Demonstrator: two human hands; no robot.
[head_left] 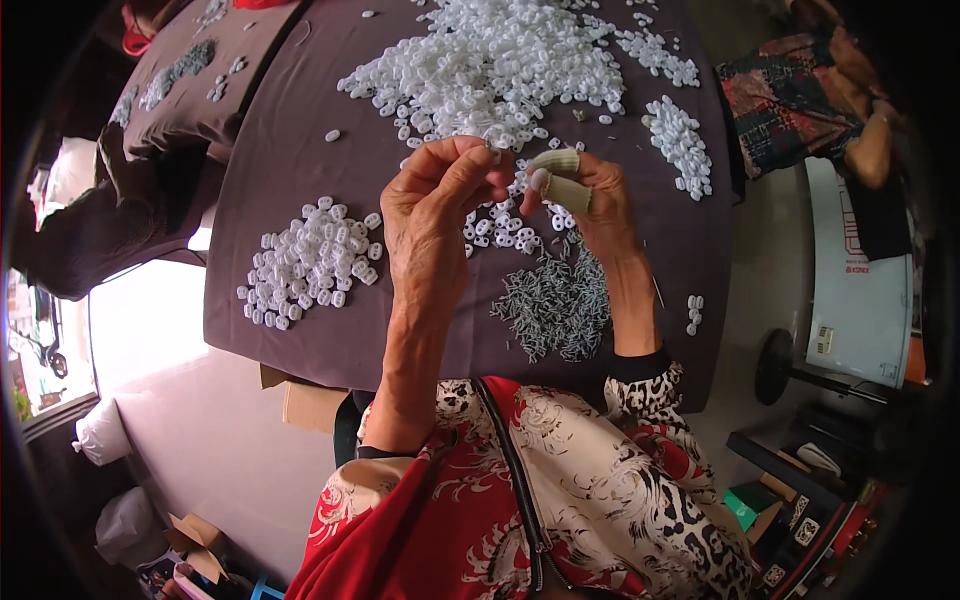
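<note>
My left hand (435, 200) is raised over the middle of the dark cloth-covered table, thumb and forefinger pinched together. Whatever small thing sits at those fingertips is too small to make out. Close beside it, my right hand (600, 205) wears pale fabric sleeves (565, 190) on two digits, which press together; what they grip cannot be made out. Beneath and between the hands lie white plastic pieces with two holes (510, 232). A heap of small grey screws (555, 305) is just nearer to me, below my right hand.
A large heap of white pieces (490, 70) covers the far table. Smaller piles lie at the left (310, 265) and right (680, 145), with a short row (694, 315) near the right edge. Another person's arm (870, 145) shows at right; a second table (190, 60) stands left.
</note>
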